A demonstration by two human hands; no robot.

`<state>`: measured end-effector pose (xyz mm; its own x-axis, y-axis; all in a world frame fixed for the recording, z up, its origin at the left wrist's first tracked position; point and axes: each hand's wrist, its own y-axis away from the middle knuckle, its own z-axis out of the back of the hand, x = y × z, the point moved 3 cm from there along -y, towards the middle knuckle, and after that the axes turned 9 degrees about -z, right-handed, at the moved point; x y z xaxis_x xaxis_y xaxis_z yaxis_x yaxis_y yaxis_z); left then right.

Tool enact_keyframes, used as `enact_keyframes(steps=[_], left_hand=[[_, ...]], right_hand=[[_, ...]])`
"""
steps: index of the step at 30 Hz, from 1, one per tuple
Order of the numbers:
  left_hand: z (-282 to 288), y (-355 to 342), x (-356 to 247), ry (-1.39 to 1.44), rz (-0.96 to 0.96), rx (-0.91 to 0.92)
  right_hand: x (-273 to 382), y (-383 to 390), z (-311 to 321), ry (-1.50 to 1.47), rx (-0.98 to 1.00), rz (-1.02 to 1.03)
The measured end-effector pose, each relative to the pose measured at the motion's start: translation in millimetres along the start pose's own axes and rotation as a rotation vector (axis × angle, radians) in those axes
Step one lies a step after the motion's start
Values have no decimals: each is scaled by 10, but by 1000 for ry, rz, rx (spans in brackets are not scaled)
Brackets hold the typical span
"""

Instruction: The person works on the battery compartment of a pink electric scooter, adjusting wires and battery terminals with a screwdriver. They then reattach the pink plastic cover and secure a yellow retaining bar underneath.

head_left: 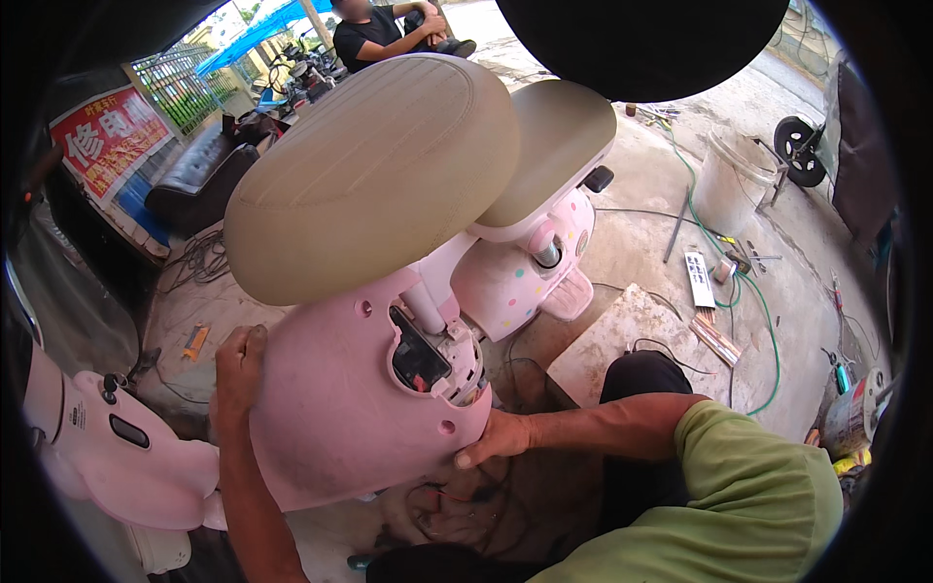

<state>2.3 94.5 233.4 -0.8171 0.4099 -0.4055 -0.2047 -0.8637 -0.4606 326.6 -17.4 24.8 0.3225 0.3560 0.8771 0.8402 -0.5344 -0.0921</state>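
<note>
Bodywork [340, 418] in dusty pink, broad and rounded, sits low in front of me, between my two hands. Its skin is smooth and matte, with faint smudges. My right hand [496, 437] holds the lower right edge, thumb over the outside, the other fingers out of my sight. My left hand [240, 360] is curled at the left edge; I cannot tell how firmly it grips. Two recessed round holes [447, 427] flank a curved opening [420, 355] with black parts inside, and a pale pink post [421, 309] stands beside it. Beyond is a plump beige seat [379, 175], stitched in lines, then a smaller beige seat [559, 146] over a pale pink section [510, 291] sprinkled with coloured dots. Farther off stands a whitish bucket [729, 189], and at the back sits a person [379, 41] in black.
</note>
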Motion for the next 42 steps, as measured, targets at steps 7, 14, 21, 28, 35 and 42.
enact_keyframes(steps=[7, 14, 21, 28, 35, 42], left_hand=[[-532, -373, -1160, 56, -140, 166], [-735, -416, -1328, 9, -204, 180], [-782, -394, -1338, -45, -193, 189], [-852, -358, -1280, -165, -236, 180], [-792, -267, -1290, -148, -256, 122], [-488, 316, -861, -249, -238, -148]], right_hand=[[-118, 11, 92, -11, -18, 49], [-58, 48, -29, -16, 13, -11], [-117, 34, -15, -30, 18, 13], [-102, 56, -19, -38, 43, 2], [-95, 63, -46, -64, 83, -22], [-69, 79, -60, -37, 23, -29]])
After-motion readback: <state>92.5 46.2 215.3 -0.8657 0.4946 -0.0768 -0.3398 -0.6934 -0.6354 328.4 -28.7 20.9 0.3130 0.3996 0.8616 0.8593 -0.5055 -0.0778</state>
